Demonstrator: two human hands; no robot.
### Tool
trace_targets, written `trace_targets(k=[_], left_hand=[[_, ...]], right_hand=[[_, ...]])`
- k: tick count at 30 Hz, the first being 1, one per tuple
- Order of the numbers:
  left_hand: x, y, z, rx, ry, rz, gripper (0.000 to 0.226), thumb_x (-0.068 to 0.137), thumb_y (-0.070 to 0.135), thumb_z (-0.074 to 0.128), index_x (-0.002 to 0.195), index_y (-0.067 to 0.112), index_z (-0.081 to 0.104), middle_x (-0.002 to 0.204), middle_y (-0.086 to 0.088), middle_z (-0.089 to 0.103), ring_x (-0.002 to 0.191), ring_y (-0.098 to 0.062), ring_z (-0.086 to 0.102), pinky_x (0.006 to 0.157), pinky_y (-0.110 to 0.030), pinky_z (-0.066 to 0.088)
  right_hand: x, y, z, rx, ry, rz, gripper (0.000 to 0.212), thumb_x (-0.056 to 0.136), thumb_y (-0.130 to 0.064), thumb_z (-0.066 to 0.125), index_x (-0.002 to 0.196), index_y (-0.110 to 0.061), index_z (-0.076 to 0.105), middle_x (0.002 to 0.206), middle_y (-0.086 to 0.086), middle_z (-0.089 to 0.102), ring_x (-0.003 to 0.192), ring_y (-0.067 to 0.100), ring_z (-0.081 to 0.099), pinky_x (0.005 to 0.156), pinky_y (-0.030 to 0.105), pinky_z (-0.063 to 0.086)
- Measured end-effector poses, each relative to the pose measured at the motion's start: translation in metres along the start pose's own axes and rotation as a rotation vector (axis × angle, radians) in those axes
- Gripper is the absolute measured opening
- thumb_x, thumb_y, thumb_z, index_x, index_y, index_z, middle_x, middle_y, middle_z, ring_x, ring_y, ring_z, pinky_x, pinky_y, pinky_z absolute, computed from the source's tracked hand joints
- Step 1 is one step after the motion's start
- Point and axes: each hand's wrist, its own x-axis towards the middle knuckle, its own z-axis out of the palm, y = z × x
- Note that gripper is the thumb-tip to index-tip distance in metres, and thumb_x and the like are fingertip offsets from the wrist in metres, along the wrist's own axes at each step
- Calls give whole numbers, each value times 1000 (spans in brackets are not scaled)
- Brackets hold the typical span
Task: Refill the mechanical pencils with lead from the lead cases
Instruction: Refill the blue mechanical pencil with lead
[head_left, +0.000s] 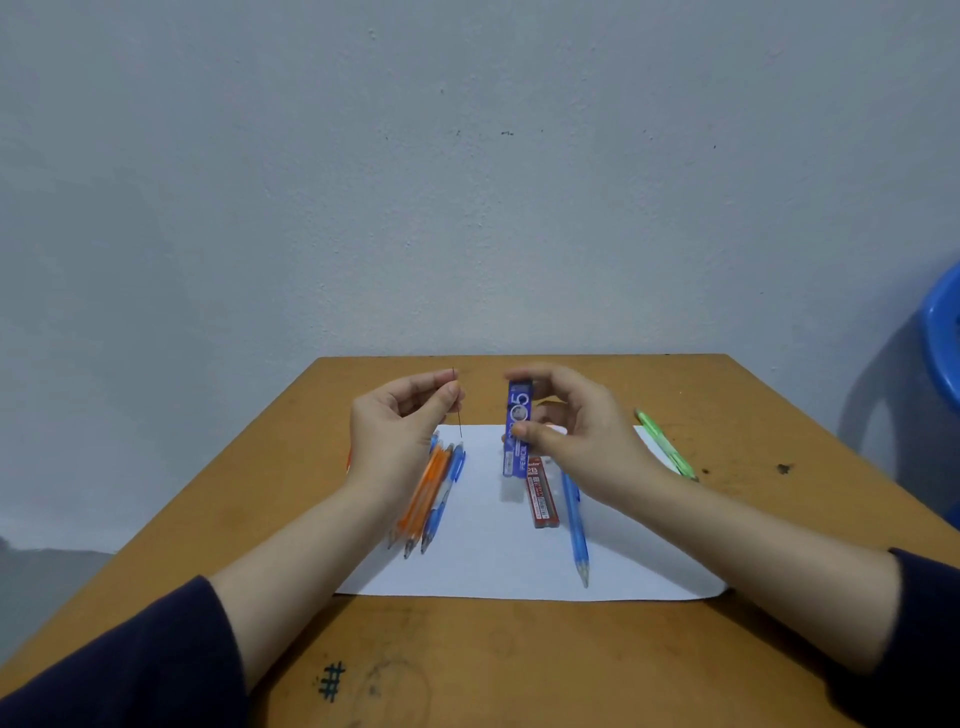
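At the bottom edge of the frame, two dark sleeves (130, 670) come in from the lower corners over a brown wooden table (467, 665), which has a small hash mark (331, 680) inked on it at lower centre. Just beyond lies a white sheet of paper (498, 561). On its right part a blue pencil (575, 525) lies tip toward the viewer, with a red lead case (540, 493) flat just to its left. On the left part, orange pencils (423, 499) and a second blue pencil (441, 499) lie side by side, partly hidden by the left forearm.

Above these, the left hand (400, 431) pinches a thin lead (460, 423) between thumb and forefinger, holding it almost upright over the pencil group. The right hand (582, 431) grips a blue lead case (519, 405) upright above the paper, forefinger on its top end and thumb at its middle. A green pencil (667, 444) lies at the paper's right edge.

Behind the table stands a pale wall (467, 182), and a blue chair (943, 332) shows at the right edge of the frame.
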Motion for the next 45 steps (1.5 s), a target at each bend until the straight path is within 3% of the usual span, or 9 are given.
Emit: trace_targets(k=[4,11,17,19,23,26,32,45], left_hand=[[0,-1,-1,35,-4,25,11,87,16,67,90,26,71,80,6,74,79,-3,69,62,-12,52],[1,0,0,51,-4,35,13,87,14,66,87,27,70,78,6,73,75,0,68,65,-13,54],[0,0,0,72,-4,51,14,88,13,65,87,27,69,79,7,72,73,3,67,64,-8,50],[0,-1,0,78,-5,54,13,88,13,66,88,26,70,79,7,72,74,2,67,64,-8,50],[1,-2,-1,75,-7,52,12,87,13,67,90,24,71,78,7,73,75,0,68,66,-8,50],[1,-2,-1,73,-15,50,13,87,12,67,89,24,71,77,7,73,76,0,68,65,-8,49],[3,-3,-2,100,-24,56,11,87,14,67,91,24,71,81,6,73,78,-1,68,67,-9,50],[4,-9,-1,123,-33,61,12,86,12,68,91,23,72,82,5,74,81,-5,69,69,-12,52]], right_hand=[[-7,0,8,-151,-98,69,44,85,0,66,121,-25,58,95,-7,58,86,10,60,74,24,58],[-7,-1,11,-415,-247,91,73,74,-5,78,137,-26,45,121,-8,48,91,0,50,75,11,49],[-6,0,9,-622,-298,89,77,80,-16,75,145,-24,35,146,-7,28,115,6,43,78,4,39],[-5,-1,9,-640,-320,95,77,80,-20,74,146,-25,34,145,-7,27,111,6,42,83,8,39],[-5,-1,9,-760,-381,50,70,85,-30,69,145,-28,34,150,-4,22,136,15,24,104,23,31],[-5,-1,9,-827,-439,47,66,87,-38,63,145,-30,33,152,-4,19,140,16,11,111,32,21],[-2,1,9,-928,-486,27,61,88,-46,58,144,-33,36,151,-2,25,138,17,14,110,37,22],[6,5,10,-991,-564,-5,52,92,-42,55,141,-36,39,149,-2,33,137,19,17,109,42,15]])
